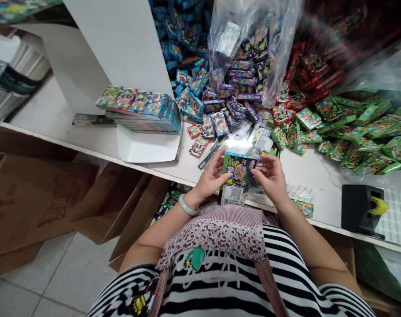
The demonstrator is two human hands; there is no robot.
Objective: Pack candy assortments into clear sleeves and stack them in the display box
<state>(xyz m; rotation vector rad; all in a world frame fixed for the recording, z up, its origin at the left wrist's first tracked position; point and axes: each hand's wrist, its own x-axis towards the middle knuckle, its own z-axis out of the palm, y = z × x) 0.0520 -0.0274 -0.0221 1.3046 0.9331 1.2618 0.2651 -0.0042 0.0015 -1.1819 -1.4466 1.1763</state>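
Note:
My left hand (211, 177) and my right hand (270, 176) both grip a small dark green printed box (239, 174) at the table's front edge. The left fingers press its left side. The right fingers pinch its right side. A glossy clear wrapper (240, 144) shines at the box's top. A jade bangle (187, 206) circles my left wrist. Flat printed sheets (263, 138) lie just beyond the box.
On the white table (55, 114) lie heaps of small packets: blue (187, 83), purple in a clear plastic bag (243, 66), red (306, 75), green (358, 127). A stack of flat cartons (141, 110) is at the left. A black tape dispenser (362, 209) stands at the right. Cardboard boxes (31, 198) fill the floor.

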